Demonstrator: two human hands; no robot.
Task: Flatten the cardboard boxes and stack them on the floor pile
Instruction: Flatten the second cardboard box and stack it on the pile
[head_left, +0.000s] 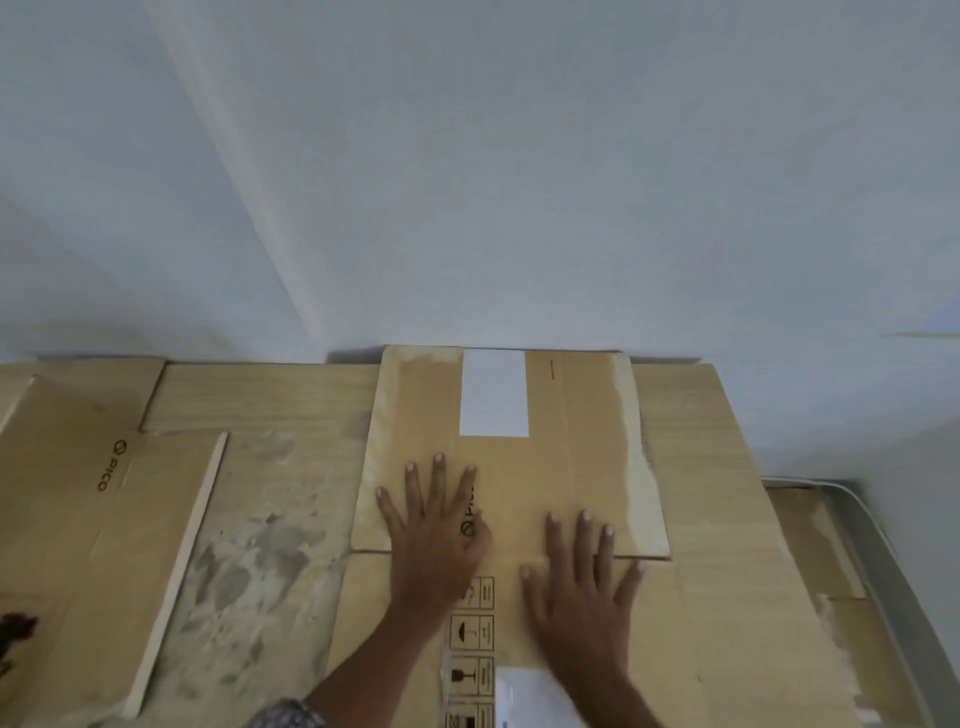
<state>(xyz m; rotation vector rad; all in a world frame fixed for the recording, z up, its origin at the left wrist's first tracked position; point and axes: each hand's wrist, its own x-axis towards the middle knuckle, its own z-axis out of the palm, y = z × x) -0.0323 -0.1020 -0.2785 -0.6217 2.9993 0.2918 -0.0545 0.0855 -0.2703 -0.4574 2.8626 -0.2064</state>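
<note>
A flattened brown cardboard box (571, 467) with a white label and printed handling symbols lies on top of a pile of flat cardboard (717, 467) against the white wall. My left hand (436, 535) presses palm-down on it with fingers spread, covering part of a printed logo. To its right, my right hand (582, 582) also lies flat with fingers spread, across the seam between the box's upper flap and its body. Neither hand holds anything.
Another flattened box (93, 545) with a printed logo lies at the left on stained cardboard sheets (260, 545). A white wall corner (311, 322) rises behind the pile. A grey-edged surface (893, 582) borders the pile at the right.
</note>
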